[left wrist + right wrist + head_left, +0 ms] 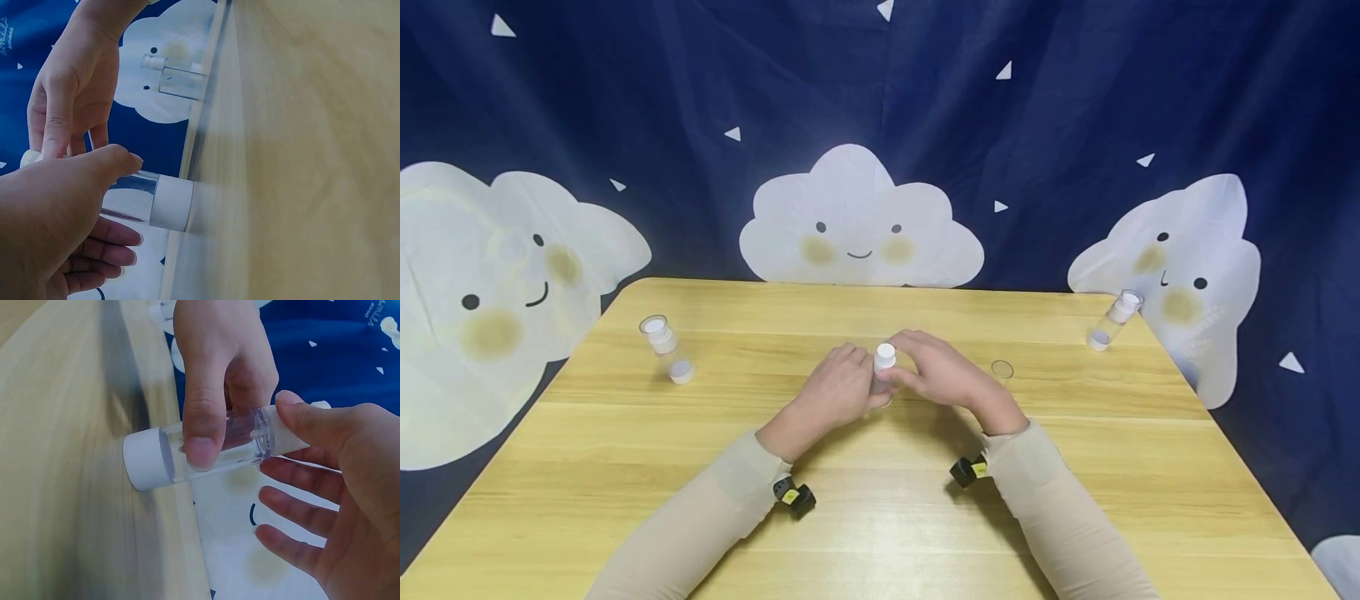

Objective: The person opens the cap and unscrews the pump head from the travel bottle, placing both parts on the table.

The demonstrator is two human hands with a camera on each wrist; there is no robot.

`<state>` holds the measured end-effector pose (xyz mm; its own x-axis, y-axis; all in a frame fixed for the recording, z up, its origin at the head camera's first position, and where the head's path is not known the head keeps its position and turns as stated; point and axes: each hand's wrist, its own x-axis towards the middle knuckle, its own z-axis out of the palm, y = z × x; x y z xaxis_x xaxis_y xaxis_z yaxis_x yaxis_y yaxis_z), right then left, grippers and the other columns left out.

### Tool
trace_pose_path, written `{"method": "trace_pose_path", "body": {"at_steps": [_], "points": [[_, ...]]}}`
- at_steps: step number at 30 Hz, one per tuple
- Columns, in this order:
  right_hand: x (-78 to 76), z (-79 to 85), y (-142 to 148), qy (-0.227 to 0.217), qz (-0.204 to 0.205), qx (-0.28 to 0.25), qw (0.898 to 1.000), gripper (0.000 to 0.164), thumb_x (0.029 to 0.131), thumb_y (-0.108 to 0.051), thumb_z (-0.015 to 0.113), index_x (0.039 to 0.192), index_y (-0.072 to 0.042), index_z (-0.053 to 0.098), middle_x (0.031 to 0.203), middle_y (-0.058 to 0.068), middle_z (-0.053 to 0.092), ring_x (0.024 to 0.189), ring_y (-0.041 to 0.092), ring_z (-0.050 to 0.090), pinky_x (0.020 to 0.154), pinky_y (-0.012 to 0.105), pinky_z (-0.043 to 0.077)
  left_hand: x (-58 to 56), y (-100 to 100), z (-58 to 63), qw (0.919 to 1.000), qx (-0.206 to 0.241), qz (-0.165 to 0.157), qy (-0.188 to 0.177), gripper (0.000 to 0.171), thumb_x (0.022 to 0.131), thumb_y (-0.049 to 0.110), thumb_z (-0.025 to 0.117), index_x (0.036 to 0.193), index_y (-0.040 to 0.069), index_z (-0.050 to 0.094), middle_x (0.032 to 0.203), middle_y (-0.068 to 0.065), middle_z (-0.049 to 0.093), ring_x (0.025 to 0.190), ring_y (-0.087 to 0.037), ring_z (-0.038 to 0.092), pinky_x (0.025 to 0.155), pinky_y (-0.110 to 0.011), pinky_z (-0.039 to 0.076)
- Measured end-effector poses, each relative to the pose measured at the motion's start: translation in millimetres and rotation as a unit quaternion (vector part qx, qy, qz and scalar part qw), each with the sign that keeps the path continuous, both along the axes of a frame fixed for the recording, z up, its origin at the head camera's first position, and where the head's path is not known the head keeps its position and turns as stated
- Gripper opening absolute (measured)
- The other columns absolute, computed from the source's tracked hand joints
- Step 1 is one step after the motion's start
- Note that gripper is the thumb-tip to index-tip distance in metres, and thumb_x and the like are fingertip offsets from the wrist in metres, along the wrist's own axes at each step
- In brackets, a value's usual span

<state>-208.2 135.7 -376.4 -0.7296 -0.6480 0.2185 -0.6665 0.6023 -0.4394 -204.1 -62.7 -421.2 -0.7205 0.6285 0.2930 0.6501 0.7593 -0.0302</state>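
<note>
A small clear bottle [885, 357] with a white top and a white base stands upright near the middle of the table. My left hand [842, 385] grips its clear body [240, 453], the thumb lying across the front. At the top, my right hand [942, 371] pinches the white collar [284, 431] between thumb and index finger, while its other fingers are spread apart in the right wrist view. The white base [172, 203] touches or nearly touches the wooden tabletop. Fingers hide part of the collar in both wrist views.
A similar clear-and-white bottle [664, 343] stands at the left of the wooden table [820, 533]; another bottle [1115, 322] is near the far right edge. Right of my hands sits a thin clear cylinder [1002, 369]. Behind the table hangs a dark blue cloud-print curtain [700, 75].
</note>
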Motion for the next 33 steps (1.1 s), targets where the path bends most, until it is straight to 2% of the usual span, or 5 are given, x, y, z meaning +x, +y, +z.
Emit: {"method": "trace_pose_path", "body": {"at_steps": [6, 11, 15, 21, 33], "points": [[2.6, 0.9, -1.0, 0.011, -0.016, 0.019, 1.000, 0.044, 0.090, -0.047, 0.067, 0.117, -0.012, 0.059, 0.111, 0.000, 0.061, 0.109, 0.026, 0.058, 0.094, 0.038, 0.045, 0.4, -0.8, -0.9, 0.9998, -0.008, -0.012, 0.010, 0.047, 0.090, 0.052, 0.064, 0.090, 0.005, 0.062, 0.079, -0.003, 0.057, 0.076, -0.019, 0.050, 0.076, -0.031, 0.044], [7.0, 2.0, -5.7, 0.032, -0.050, 0.038, 0.998, 0.051, 0.088, -0.056, 0.063, 0.114, -0.013, 0.056, 0.104, 0.000, 0.062, 0.098, 0.020, 0.058, 0.084, 0.037, 0.048, 0.7, -1.4, -1.5, 0.9995, -0.003, -0.020, 0.022, 0.044, 0.090, 0.052, 0.064, 0.086, 0.008, 0.060, 0.076, -0.001, 0.055, 0.073, -0.018, 0.048, 0.072, -0.030, 0.043], [8.7, 1.3, -9.9, 0.051, -0.063, 0.052, 0.995, 0.047, 0.088, -0.056, 0.064, 0.106, -0.013, 0.055, 0.097, 0.001, 0.062, 0.088, 0.018, 0.055, 0.078, 0.036, 0.047, 0.3, -1.6, -1.8, 0.9986, -0.009, -0.028, 0.043, 0.043, 0.090, 0.052, 0.063, 0.083, 0.009, 0.060, 0.076, -0.002, 0.056, 0.073, -0.019, 0.049, 0.071, -0.030, 0.043], [9.0, -0.6, -12.0, 0.059, -0.066, 0.054, 0.995, 0.040, 0.091, -0.049, 0.065, 0.103, -0.013, 0.052, 0.093, 0.001, 0.058, 0.084, 0.018, 0.052, 0.074, 0.034, 0.045, 0.2, -1.2, -1.5, 0.9990, 0.000, -0.024, 0.036, 0.044, 0.090, 0.052, 0.063, 0.081, 0.009, 0.060, 0.075, -0.002, 0.055, 0.073, -0.019, 0.049, 0.072, -0.030, 0.043], [3.5, 0.5, -4.6, 0.005, -0.019, -0.003, 1.000, 0.033, 0.092, -0.034, 0.069, 0.114, -0.011, 0.060, 0.114, 0.002, 0.061, 0.110, 0.024, 0.057, 0.097, 0.038, 0.044, 1.1, -0.2, -0.1, 1.0000, 0.007, -0.003, 0.004, 0.047, 0.088, 0.052, 0.066, 0.087, 0.006, 0.061, 0.078, -0.003, 0.057, 0.076, -0.020, 0.052, 0.075, -0.032, 0.045]]}}
